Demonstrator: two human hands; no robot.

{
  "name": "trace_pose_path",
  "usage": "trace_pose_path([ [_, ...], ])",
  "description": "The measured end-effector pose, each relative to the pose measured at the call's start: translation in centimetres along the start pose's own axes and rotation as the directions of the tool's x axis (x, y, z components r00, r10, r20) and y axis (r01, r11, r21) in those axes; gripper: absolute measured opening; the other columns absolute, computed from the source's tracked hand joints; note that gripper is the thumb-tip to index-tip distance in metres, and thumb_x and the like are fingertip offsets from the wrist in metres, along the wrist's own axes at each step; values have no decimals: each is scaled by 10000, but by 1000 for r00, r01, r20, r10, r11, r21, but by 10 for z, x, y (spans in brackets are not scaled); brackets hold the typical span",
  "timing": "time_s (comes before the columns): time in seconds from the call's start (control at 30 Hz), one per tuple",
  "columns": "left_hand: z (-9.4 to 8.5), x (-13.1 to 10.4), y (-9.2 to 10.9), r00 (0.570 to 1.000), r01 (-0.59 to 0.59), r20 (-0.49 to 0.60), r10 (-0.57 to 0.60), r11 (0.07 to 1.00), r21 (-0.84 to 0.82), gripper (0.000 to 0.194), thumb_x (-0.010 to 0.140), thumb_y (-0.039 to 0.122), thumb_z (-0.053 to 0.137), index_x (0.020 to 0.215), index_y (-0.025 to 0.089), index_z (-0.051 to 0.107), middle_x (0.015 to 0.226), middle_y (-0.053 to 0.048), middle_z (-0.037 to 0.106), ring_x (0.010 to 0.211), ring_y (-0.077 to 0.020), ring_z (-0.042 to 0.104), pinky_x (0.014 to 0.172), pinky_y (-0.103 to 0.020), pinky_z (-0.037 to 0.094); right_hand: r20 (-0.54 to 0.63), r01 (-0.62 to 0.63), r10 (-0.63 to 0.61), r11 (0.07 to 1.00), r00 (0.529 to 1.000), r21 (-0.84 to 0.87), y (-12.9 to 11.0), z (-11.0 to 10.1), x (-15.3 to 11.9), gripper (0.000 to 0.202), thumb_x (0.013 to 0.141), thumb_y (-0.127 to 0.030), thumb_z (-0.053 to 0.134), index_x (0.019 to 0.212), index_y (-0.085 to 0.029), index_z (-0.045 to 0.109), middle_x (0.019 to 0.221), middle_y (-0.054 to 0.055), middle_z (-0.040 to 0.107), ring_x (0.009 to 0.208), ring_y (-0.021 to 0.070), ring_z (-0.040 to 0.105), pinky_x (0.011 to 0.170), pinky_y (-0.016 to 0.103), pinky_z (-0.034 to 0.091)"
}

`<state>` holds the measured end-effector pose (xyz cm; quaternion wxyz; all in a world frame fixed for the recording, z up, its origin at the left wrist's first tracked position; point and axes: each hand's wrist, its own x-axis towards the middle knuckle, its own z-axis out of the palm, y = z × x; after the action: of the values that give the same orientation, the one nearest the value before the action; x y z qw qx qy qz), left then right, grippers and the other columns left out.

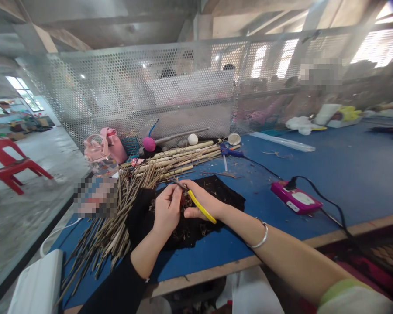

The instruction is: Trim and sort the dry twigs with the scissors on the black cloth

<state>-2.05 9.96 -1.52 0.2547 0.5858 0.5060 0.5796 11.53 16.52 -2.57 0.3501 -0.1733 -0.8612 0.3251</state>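
Above a black cloth (229, 196) strewn with dry brown scraps, my two hands meet at the fingertips. My right hand (199, 200) is closed around yellow-handled pliers (201, 207); their dark metal end points up and left between the hands. My left hand (168, 205) is pinched close to that end, and what lies in its fingers is too small and hidden to name. Just left of the cloth lies a loose heap of thin dry twigs (108, 231), with thicker sticks (180, 156) behind it.
Behind the sticks are a blue glue gun (231, 151), a pink ball (149, 144), a white ball (192, 139) and pink bottles (105, 146). A purple power box (296, 197) with black cables sits right. A perforated metal screen (118, 87) borders the blue table (356, 170).
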Motion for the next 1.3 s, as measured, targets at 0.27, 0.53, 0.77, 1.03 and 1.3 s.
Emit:
trace_pose_path([
  [0.27,3,-3,0,1000,-14,-23,14,1000,-5,246,875,342,454,820,158,606,664,5,550,615,-115,493,592,-218,412,-8,46,-46,999,999,29,-3,-1,1,925,606,-790,501,1239,-128,364,1133,149,503,1036,267,501,917,423,396],
  [0.53,1,-3,3,998,-43,-33,46,996,81,278,881,360,435,874,163,631,723,-19,604,658,-130,531,619,-219,418,-59,60,-72,979,996,-194,-7,-4,3,881,557,-796,530,1158,-154,473,1015,125,550,938,262,525,862,413,424],
  [0.77,0,-3,7,997,-72,-32,75,991,110,255,883,319,435,856,167,638,735,-19,636,670,-133,558,642,-223,422,-121,42,-61,987,991,-154,-5,-3,2,722,595,-756,547,1025,-176,542,940,94,607,866,228,570,788,330,452],
  [1.03,1,-2,3,989,-123,-58,133,982,144,260,891,301,420,884,156,635,796,-41,646,730,-143,571,701,-237,431,-124,-14,-8,984,992,-178,-3,-5,1,558,686,-676,558,944,-182,571,858,67,629,762,191,586,703,277,452],
  [1.3,-4,0,0,983,-141,-70,173,933,330,283,903,285,383,753,168,593,615,0,552,572,-119,500,572,-225,377,-71,47,-74,946,995,-320,-2,-4,2,797,602,-753,558,1112,-144,487,1019,138,579,925,264,553,823,380,446],
])
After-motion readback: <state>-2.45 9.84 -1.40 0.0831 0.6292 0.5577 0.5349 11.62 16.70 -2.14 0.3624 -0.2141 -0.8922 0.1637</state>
